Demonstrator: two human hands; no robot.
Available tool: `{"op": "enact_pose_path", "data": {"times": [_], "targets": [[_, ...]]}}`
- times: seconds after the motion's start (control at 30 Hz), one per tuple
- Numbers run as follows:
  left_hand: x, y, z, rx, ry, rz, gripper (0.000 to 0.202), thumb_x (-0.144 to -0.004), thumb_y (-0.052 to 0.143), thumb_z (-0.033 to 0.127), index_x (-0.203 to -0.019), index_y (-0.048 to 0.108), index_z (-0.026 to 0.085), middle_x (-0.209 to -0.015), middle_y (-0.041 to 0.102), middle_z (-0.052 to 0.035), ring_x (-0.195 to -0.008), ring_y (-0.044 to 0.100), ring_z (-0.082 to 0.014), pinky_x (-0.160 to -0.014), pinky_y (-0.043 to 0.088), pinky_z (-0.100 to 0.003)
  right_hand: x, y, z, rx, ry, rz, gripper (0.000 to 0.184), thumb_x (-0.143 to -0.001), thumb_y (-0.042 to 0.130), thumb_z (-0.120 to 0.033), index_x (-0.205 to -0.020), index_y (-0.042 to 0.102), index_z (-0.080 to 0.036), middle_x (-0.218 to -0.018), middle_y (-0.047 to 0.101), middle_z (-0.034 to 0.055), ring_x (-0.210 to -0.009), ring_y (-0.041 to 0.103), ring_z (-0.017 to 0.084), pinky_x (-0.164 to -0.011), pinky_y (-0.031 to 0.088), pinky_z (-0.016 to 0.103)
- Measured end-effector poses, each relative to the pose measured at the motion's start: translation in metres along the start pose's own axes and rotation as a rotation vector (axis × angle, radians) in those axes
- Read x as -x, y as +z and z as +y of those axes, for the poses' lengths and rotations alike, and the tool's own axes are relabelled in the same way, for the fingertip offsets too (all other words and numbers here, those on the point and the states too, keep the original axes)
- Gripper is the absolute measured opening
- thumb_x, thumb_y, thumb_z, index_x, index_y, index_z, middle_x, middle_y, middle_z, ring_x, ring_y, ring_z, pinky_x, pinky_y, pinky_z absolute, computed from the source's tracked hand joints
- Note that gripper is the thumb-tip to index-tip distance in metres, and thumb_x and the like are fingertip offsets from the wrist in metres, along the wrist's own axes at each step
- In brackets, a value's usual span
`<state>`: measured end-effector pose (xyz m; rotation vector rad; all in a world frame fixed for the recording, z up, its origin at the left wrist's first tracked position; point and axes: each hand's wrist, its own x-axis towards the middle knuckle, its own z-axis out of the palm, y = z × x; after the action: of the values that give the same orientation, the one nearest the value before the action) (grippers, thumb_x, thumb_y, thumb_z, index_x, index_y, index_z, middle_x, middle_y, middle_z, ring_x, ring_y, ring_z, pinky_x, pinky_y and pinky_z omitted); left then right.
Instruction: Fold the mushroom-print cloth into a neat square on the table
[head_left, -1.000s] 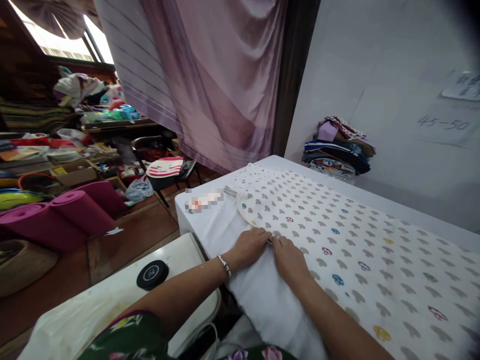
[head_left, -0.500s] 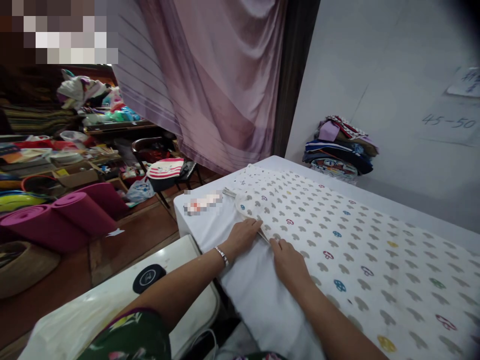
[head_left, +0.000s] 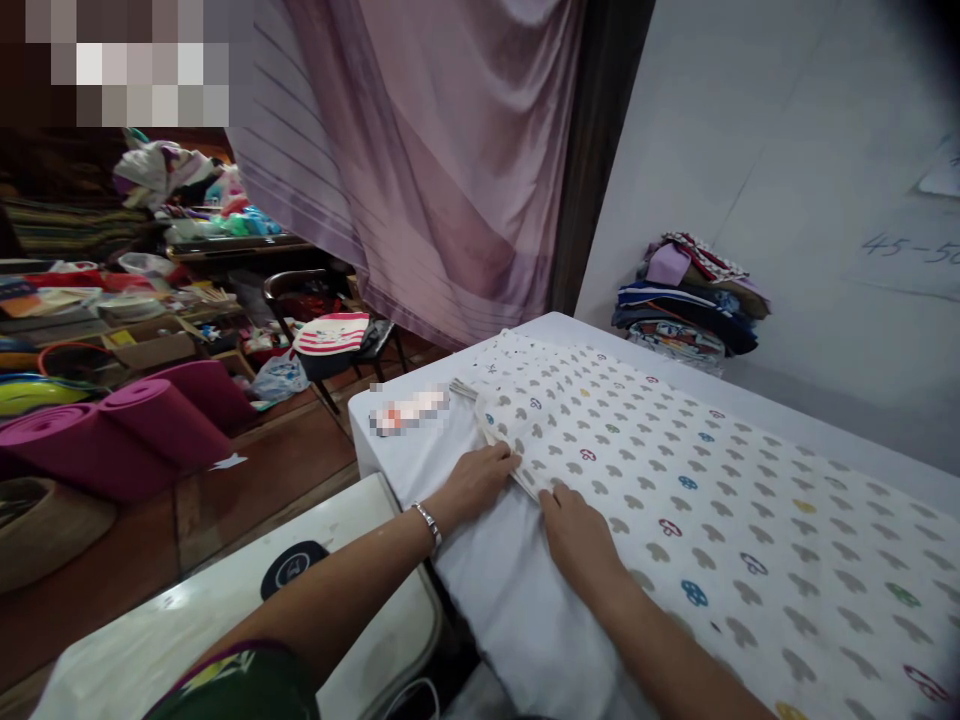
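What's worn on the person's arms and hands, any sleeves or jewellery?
Both forearms are bare. The left hand has a thin silver bracelet at its wrist; a dark green flowered sleeve shows higher up. No ring or band shows on the right hand.

Just beyond the left hand (head_left: pixel 480 482), a small thing (head_left: pixel 409 410) on the table (head_left: pixel 517 610) is blurred past telling. Whether this hand and the right hand (head_left: pixel 579 537) pinch the edge of the spotted cloth (head_left: pixel 675 470) or only press it cannot be told. Far right of both, the cloth and the wall writing (head_left: pixel 911 248) run off the picture's edge
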<state>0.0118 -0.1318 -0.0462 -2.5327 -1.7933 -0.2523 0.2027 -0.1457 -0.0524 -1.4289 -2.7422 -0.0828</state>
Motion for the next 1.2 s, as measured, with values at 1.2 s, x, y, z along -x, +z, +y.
{"op": "enact_pose_path", "data": {"times": [1.2], "targets": [[-0.009, -0.001, -0.024, 0.045, -0.06, -0.067, 0.024, -0.09, 0.036, 0.019, -0.103, 0.055, 0.025, -0.102, 0.056, -0.0024, -0.082, 0.055, -0.0155, -0.061, 0.038, -0.024, -0.153, -0.043, 0.022, -0.315, -0.146, 0.04, 0.031, -0.09, 0.039, -0.017, -0.109, 0.063, -0.019, -0.108, 0.061, 0.0053, -0.101, 0.054, 0.015, -0.085, 0.038, 0.025]]}}
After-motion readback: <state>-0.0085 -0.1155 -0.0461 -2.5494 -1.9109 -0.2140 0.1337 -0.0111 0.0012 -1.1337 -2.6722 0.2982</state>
